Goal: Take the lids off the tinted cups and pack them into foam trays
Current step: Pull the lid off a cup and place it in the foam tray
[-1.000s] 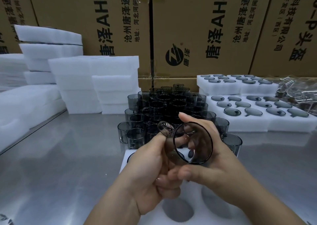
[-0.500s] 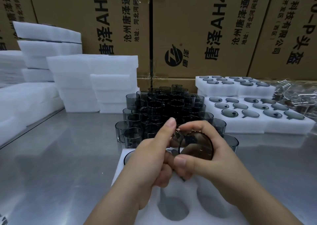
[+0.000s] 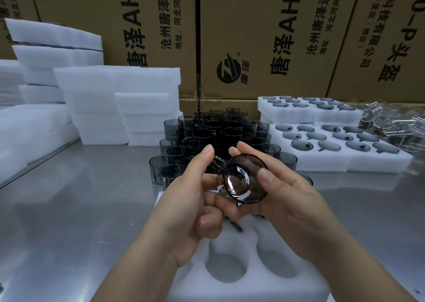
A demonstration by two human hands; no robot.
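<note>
Both my hands hold one tinted glass cup (image 3: 243, 178) above a white foam tray (image 3: 232, 276) with round holes. The cup lies on its side, its rim and base turned toward me. My right hand (image 3: 289, 200) grips it with thumb in front and fingers behind. My left hand (image 3: 195, 200) holds the cup's left side, where a clear handle (image 3: 217, 163) shows under the fingertips. Behind stands a cluster of several tinted cups (image 3: 216, 133). A dark lid edge (image 3: 236, 227) shows below my left hand on the tray.
Foam trays filled with tinted lids (image 3: 340, 140) sit at the right, with clear plastic pieces (image 3: 395, 122) beyond them. Stacks of white foam blocks (image 3: 110, 99) stand at the left. Cardboard boxes (image 3: 264, 37) form a wall at the back. The table (image 3: 80, 198) is shiny metal.
The cup has been turned in my hands: from rim facing me, to base facing me, to tilted on its side. My left fingers moved up along its left side.
</note>
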